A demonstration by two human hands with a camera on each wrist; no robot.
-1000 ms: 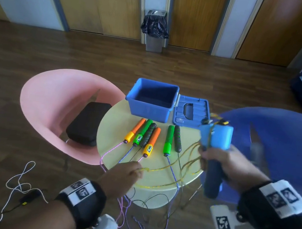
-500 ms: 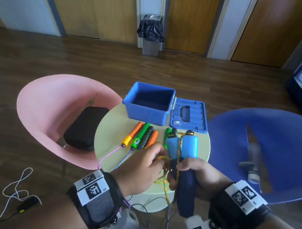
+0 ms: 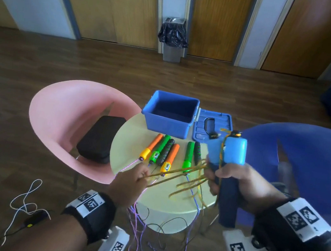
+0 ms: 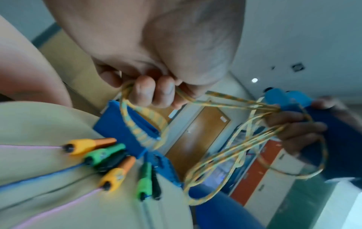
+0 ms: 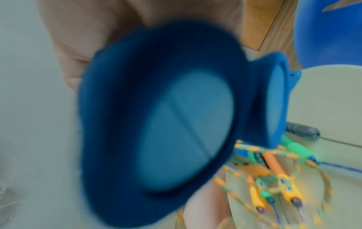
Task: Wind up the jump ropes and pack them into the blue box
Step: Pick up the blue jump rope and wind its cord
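From the head view, the right hand (image 3: 238, 180) has its grip closed around both blue handles (image 3: 229, 155) of a jump rope, holding them upright above the right side of the round table (image 3: 170, 200). The left hand (image 3: 129, 182) pinches loops of the yellow rope (image 3: 174, 172), which stretches across to the right hand. The blue box (image 3: 170, 115) stands open at the table's far edge, its lid (image 3: 214, 128) lying just beside it on the right. Six more handles (image 3: 168, 154), orange, green and black, lie in a row in front of the box, their cords hanging off the near edge to the floor.

From the left wrist, the fingers (image 4: 154, 91) curl around several yellow strands that run to the blue handles held opposite.

From the right wrist, the picture is blurred; the dark blue handle ends (image 5: 166, 124) fill it, with the palm behind them and yellow rope below.
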